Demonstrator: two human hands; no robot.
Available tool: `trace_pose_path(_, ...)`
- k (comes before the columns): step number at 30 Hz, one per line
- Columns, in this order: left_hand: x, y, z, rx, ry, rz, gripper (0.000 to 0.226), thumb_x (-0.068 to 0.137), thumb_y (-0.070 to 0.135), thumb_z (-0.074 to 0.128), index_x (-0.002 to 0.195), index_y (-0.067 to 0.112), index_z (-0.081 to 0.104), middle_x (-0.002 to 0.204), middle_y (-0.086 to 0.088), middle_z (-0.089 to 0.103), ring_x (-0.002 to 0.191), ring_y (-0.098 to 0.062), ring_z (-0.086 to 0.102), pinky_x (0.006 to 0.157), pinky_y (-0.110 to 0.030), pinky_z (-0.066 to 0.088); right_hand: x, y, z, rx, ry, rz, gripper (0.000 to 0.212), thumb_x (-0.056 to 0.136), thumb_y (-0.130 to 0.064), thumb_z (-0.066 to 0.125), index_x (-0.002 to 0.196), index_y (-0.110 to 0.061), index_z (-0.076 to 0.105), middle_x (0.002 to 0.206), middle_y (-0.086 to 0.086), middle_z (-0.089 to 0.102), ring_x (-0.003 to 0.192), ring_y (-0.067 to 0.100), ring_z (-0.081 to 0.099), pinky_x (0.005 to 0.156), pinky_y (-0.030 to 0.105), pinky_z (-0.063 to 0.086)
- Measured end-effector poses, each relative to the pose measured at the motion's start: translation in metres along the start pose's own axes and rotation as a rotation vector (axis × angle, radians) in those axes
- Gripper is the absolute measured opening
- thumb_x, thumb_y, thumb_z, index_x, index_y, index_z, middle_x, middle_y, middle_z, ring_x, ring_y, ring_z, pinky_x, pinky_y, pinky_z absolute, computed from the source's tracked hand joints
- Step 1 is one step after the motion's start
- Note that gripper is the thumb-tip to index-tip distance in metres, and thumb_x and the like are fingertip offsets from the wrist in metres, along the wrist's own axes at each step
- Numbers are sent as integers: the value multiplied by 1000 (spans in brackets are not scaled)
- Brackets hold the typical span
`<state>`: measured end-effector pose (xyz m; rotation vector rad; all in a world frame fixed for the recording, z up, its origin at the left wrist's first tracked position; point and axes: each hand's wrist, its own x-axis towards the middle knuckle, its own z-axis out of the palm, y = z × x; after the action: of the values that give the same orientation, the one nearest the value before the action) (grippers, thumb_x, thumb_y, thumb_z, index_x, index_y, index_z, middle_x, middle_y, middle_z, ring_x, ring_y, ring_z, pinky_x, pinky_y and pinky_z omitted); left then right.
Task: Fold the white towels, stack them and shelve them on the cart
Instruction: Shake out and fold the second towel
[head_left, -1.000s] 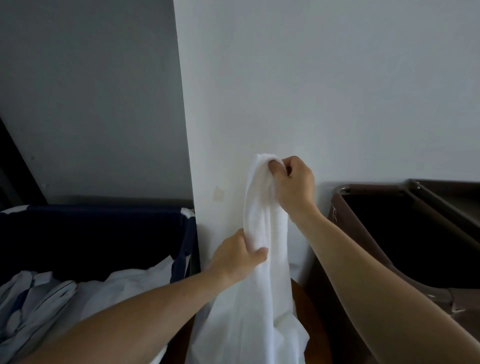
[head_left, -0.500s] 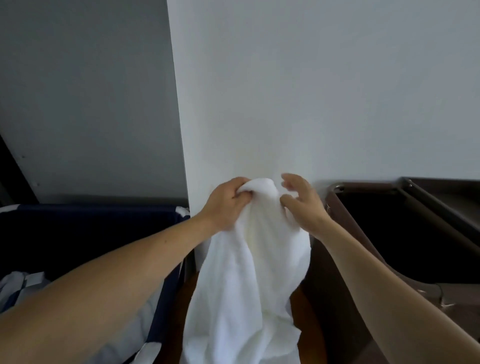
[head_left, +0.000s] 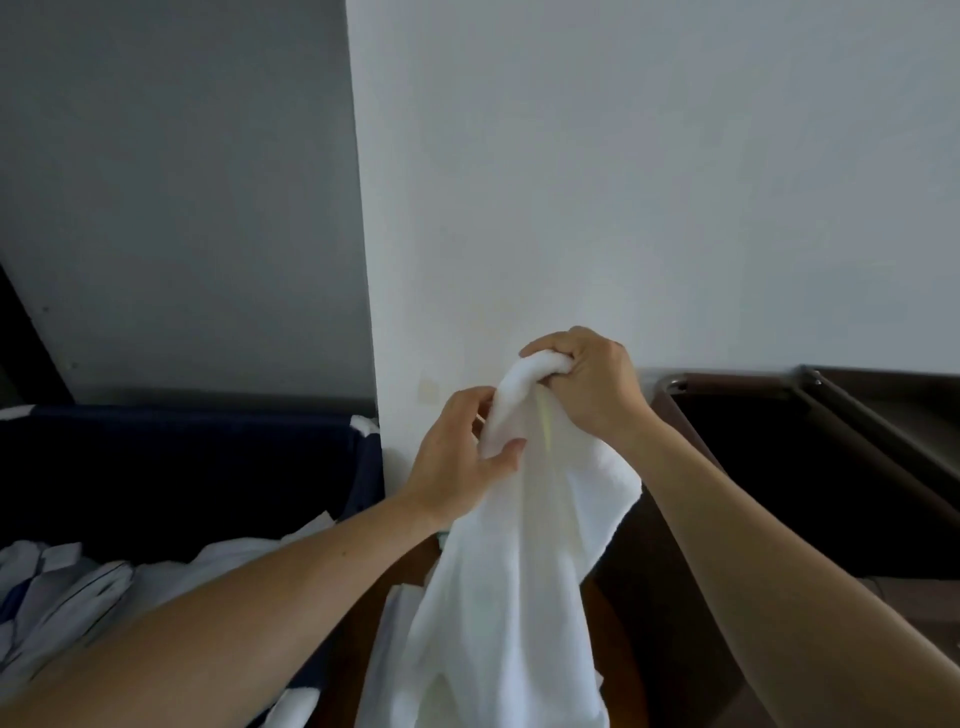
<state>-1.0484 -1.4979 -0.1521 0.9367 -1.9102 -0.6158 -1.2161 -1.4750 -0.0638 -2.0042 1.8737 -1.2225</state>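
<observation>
A white towel (head_left: 514, 561) hangs unfolded in front of me, bunched at its top and trailing down out of the bottom of the view. My right hand (head_left: 592, 387) grips the bunched top end with curled fingers. Just below and to the left, my left hand (head_left: 460, 457) pinches the towel's side between thumb and fingers. Both hands are held up before a white wall corner. The dark brown cart (head_left: 737, 415) stands at the right, its top tray open and dark inside.
A navy laundry bin (head_left: 208, 457) at the left holds white and blue-striped linen (head_left: 67, 587). A brown wooden surface (head_left: 613, 623) shows under the hanging towel. The white wall corner (head_left: 374, 312) is close ahead, between bin and cart.
My right hand has closed on the towel's top and risen slightly. My left hand has slid from the top down onto the towel's side. The towel hangs more to the right.
</observation>
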Motion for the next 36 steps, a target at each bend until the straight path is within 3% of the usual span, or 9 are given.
trace_pose_path(4,3,9,-10,-11,138,102,38,89,31,70,122,22,53,111,10,54,91,-4,56,73,-16,51,5,-14,5,-55,-13,-71,29,82,-7,63,91,-33,74,93,-9,66,91,13,62,80,30,51)
trace_pose_path(9,3,13,-18,-56,200,130,27,87,20,72,110,21,58,104,7,56,88,-4,55,72,-13,48,4,-20,13,-84,41,-12,25,80,-6,58,81,-30,52,74,-13,59,72,11,55,62,30,44)
trace_pose_path(13,4,13,-17,-186,-44,-88,15,88,28,70,97,25,59,93,4,66,81,-10,64,77,-34,59,2,-22,12,-165,35,-1,23,78,-3,53,84,-25,52,73,-14,55,75,17,54,62,29,39)
trace_pose_path(16,-3,-4,-14,-196,-266,-185,32,86,38,69,103,12,61,98,-12,68,89,-30,66,79,-48,58,3,-22,9,-120,94,52,22,79,-5,55,83,-26,52,75,-12,59,78,18,58,65,33,48)
trace_pose_path(19,-19,-19,-9,-330,-469,-301,36,89,36,69,116,12,62,108,-6,71,98,-23,70,88,-47,58,6,-22,3,-73,142,77,23,79,-5,57,80,-28,52,77,-11,61,78,18,59,67,35,50)
trace_pose_path(22,-21,-21,-4,-386,-440,-374,27,91,31,69,115,19,65,108,2,73,97,-15,71,89,-43,59,7,-21,1,-57,144,70,26,79,-4,58,77,-30,51,76,-12,61,78,18,59,67,35,50)
trace_pose_path(26,-15,-10,-1,-376,-350,-325,19,92,21,67,104,34,61,94,16,72,87,-2,69,82,-30,60,6,-16,0,-25,157,88,30,79,-5,60,74,-32,49,74,-12,60,74,13,58,67,35,50)
trace_pose_path(31,-22,-14,9,-378,-292,-319,34,82,27,67,115,26,60,102,4,72,93,-15,70,85,-44,60,9,-11,-5,2,182,126,26,81,-7,62,76,-30,52,76,-12,60,75,11,57,69,34,50)
trace_pose_path(36,-33,-36,3,-410,-486,-446,43,86,26,75,126,19,60,115,2,71,104,-13,69,91,-37,58,12,-2,-10,14,261,182,21,82,-7,62,82,-27,54,78,-13,60,81,16,59,70,34,50)
